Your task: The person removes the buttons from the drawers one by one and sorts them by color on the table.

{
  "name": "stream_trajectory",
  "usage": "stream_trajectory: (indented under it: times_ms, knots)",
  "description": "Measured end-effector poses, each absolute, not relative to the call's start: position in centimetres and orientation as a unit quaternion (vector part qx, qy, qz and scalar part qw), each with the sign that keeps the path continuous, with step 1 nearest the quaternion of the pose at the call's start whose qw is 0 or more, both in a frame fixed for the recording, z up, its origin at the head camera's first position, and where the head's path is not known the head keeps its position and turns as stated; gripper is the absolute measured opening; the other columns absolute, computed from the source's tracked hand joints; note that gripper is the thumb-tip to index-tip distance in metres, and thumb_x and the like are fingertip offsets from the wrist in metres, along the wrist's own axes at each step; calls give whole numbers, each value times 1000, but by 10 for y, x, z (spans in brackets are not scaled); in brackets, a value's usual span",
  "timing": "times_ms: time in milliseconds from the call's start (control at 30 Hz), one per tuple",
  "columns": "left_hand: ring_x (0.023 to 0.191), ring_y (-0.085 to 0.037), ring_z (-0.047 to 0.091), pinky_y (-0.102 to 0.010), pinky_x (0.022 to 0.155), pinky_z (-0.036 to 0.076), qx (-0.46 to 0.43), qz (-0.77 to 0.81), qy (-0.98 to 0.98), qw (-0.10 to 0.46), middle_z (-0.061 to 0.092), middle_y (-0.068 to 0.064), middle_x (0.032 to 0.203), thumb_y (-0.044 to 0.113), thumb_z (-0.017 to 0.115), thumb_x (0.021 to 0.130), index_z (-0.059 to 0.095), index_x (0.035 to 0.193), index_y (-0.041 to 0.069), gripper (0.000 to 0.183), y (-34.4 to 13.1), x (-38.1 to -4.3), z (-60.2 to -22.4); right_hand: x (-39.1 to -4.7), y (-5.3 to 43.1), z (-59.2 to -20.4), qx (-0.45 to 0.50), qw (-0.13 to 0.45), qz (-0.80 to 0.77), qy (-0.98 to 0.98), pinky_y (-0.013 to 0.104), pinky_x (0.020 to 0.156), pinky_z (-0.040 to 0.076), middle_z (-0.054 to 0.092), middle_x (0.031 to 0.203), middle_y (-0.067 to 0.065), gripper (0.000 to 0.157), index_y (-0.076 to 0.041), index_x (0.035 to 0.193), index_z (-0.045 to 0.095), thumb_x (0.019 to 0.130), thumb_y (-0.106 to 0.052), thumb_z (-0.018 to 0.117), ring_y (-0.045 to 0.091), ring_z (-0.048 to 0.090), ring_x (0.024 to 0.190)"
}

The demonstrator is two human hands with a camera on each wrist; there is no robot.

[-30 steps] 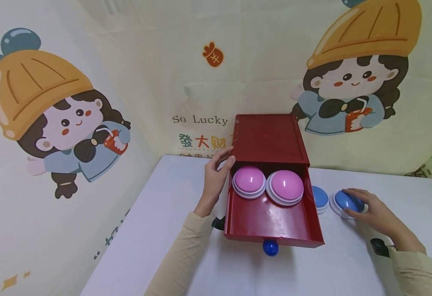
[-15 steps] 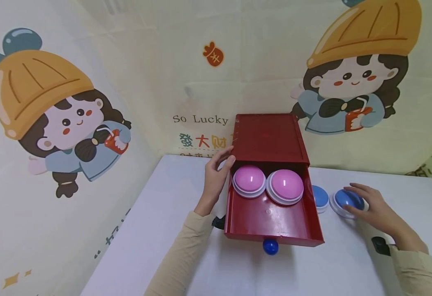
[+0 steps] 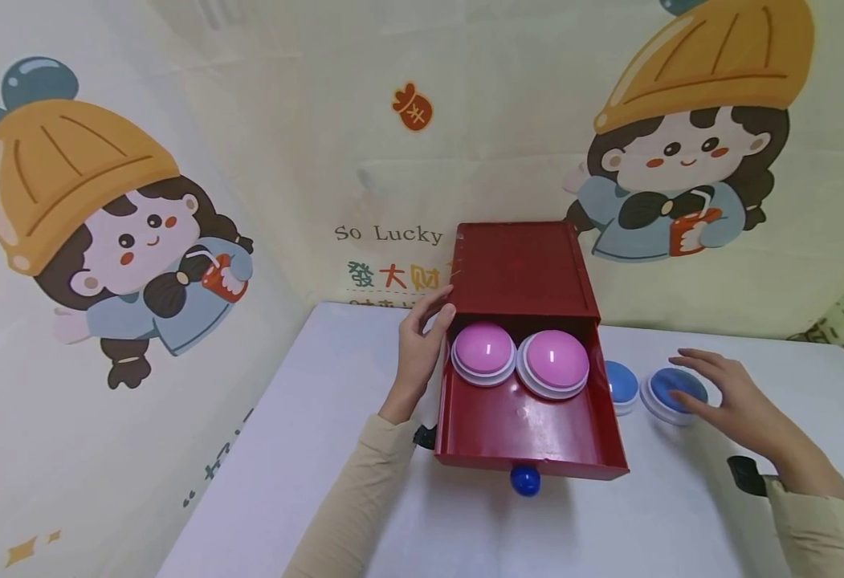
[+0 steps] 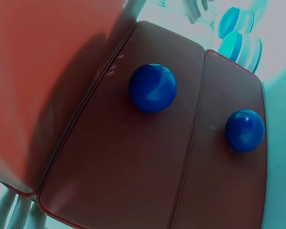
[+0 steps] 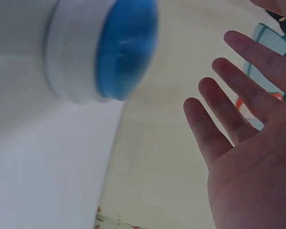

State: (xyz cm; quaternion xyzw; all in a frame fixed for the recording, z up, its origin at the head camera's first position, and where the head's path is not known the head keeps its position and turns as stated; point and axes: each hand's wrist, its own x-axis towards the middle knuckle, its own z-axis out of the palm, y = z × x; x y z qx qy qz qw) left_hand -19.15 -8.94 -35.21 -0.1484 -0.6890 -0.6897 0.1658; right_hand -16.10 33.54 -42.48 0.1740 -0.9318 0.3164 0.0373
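My left hand point(image 3: 418, 353) rests against the left side of a red drawer cabinet point(image 3: 523, 269), fingers extended along it. The cabinet's drawer point(image 3: 537, 433) is pulled out and holds two push buttons with pink domes, a left pink button point(image 3: 483, 348) and a right pink button point(image 3: 557, 358). My right hand point(image 3: 740, 401) is spread over a blue push button point(image 3: 670, 384) with a white base, its thumb overlapping the dome in the head view. In the right wrist view, straight fingers stand apart from a blue dome point(image 5: 126, 47). A second blue button point(image 3: 620, 382) sits partly hidden by the drawer.
A blue ball knob point(image 3: 526, 481) sticks out from the drawer front; the left wrist view shows an upper knob point(image 4: 152, 88) and a lower knob point(image 4: 245, 130). The white table point(image 3: 335, 385) meets a printed cloth wall point(image 3: 335, 144) close behind the cabinet.
My right hand's fingers have lifted off the blue button and spread, with the hand drawing slightly right. The left hand and the drawer stay where they were.
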Motion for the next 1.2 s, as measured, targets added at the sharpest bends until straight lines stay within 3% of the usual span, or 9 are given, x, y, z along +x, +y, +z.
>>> stream_trajectory:
  times_ms: [433,833,1200]
  knots:
    - [115,-13,58,-24,98,49,-144,-689,-690,168,60,-20,133,8,58,98,58,133,-4,37,-89,-189,-351,-153,321,-393,177,48,317,-931,82,91,27,37,143,32,53,1,136,50,90,-14,72,57,27,130]
    - [118,-16,58,-26,99,48,-137,-698,-684,162,61,-18,134,9,59,98,59,133,-3,37,-89,-190,-351,-144,303,-368,204,86,312,-924,77,89,33,44,139,25,58,-2,137,51,86,-14,77,49,35,125]
    - [116,-15,59,-26,99,48,-135,-692,-689,166,61,-18,133,7,59,97,59,132,-4,37,-89,-190,-351,-134,283,-347,209,81,283,-933,73,83,44,45,137,23,61,-3,136,52,84,-17,79,44,39,123]
